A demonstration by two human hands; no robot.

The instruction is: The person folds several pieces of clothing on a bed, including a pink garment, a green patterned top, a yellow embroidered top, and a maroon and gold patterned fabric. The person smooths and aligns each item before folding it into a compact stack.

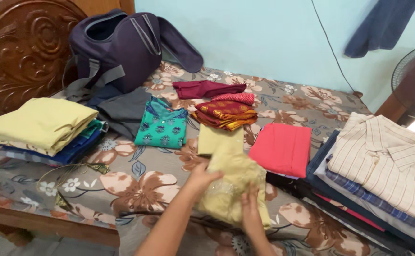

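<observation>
My left hand [200,176] and my right hand [250,205] both grip a pale yellow garment [233,182] with a shiny trim, bunched up above the floral bedsheet [141,185]. Just behind it lies a flat folded piece of the same yellow cloth [217,139]. A folded coral-red garment [283,148] lies to the right of it, and a green patterned top [162,125] to the left.
A stack of folded clothes topped by a yellow-green piece [41,123] sits at the left. A striped beige shirt [387,159] tops a pile at the right. A dark blue bag [122,47] stands open by the carved headboard [18,52]. Maroon and red-gold fabrics [226,113] lie further back.
</observation>
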